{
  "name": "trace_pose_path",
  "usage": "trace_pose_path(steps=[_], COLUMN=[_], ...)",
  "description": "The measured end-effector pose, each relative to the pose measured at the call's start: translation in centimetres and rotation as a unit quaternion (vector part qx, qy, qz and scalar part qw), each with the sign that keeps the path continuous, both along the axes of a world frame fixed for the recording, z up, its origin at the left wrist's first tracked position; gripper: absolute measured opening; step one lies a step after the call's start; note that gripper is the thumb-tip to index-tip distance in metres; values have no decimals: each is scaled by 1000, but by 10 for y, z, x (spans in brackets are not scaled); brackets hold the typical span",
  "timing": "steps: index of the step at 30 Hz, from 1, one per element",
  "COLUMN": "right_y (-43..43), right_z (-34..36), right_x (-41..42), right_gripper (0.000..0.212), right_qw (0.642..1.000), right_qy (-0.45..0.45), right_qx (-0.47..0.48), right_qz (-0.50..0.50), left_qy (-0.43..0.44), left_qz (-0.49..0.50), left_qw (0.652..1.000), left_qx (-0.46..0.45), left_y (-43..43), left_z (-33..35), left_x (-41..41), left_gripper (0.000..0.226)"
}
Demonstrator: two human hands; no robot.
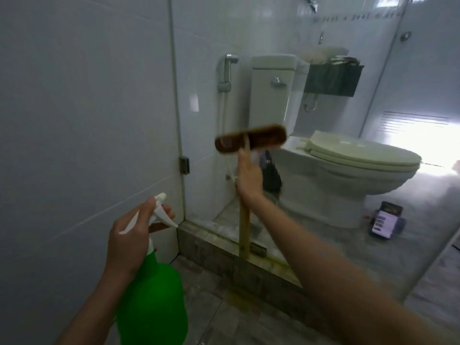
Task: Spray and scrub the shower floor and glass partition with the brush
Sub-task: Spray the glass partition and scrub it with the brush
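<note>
**Scrubbing the glass, bottle at the ready**

The right hand (249,176) grips the brush (250,138) handle, its head up against the glass partition (323,207). The left hand (129,230) clasps the green spray bottle (151,302) near the partition's hinged edge. Next, likely, firm strokes across the pane.

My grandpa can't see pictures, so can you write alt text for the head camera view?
The right hand holds a wooden brush raised by the glass partition, and the left hand grips a green spray bottle. A toilet shows through the glass.
</note>
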State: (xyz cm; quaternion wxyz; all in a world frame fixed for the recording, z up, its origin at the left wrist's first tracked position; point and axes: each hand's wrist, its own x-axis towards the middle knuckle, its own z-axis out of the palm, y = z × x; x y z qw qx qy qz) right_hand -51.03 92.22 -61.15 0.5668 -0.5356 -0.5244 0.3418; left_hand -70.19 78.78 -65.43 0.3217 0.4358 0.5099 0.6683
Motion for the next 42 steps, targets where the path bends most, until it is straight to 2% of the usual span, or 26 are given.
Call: trace_pose_path(steps=[2,4,6,8,10,12,14,16,17,20,23,26,28,29,31,34,37,42], right_y=[17,30,30,13,-15,-27,-8,26,45,80,51,-14,-45,-53,-62,-71,-85,-106], right_z=[57,64,21,-56,-130,-170,-165,-131,-115,-90,-125,-158,-156,-146,-128,-90,-19,89], right_x=[-14,-21,-25,-17,-2,5,-4,-33,-50,-76,-44,18,46,54,61,55,46,32], right_gripper=[49,51,53,60,73,75,66,40,38,55,56,53,37,32,42,55,43,37], right_qw=[999,998,999,1000,996,990,987,990,991,989,978,947,931,923,911,902,879,866], right_qy=[-6,-1,-18,-23,-64,-127,-153,-140,-129,-137,-176,-217,-243,-262,-288,-209,-76,100], right_qx=[41,61,48,-13,-60,-64,-38,-21,-17,-16,-98,-234,-270,-280,-290,-376,-462,-479], right_qz=[10,20,14,-5,-29,-25,-17,11,33,55,56,34,30,39,59,42,87,101], left_qy=[13,27,38,40,43,63,84,94,99,114,104,93,93,91,77,38,35,9], left_qz=[3,11,16,19,33,48,47,41,44,68,83,107,113,118,114,119,138,196], left_qw=[1000,1000,999,999,998,997,995,994,994,990,988,984,979,975,968,960,949,934], left_qx=[-1,-2,4,17,14,0,-9,-24,-33,-47,-73,-110,-142,-167,-209,-249,-283,-298], left_y=[4,8,10,11,13,15,20,27,30,33,24,7,-9,-18,-37,-61,-92,-137], left_z=[3,6,7,6,-3,-17,-33,-47,-56,-64,-50,-13,7,18,36,63,117,205], left_x=[1,3,2,2,-1,-5,-9,-12,-12,-6,-4,2,8,13,23,37,46,53], left_gripper=[35,42,46,47,41,34,30,31,32,40,30,21,17,18,41,54,51,43])
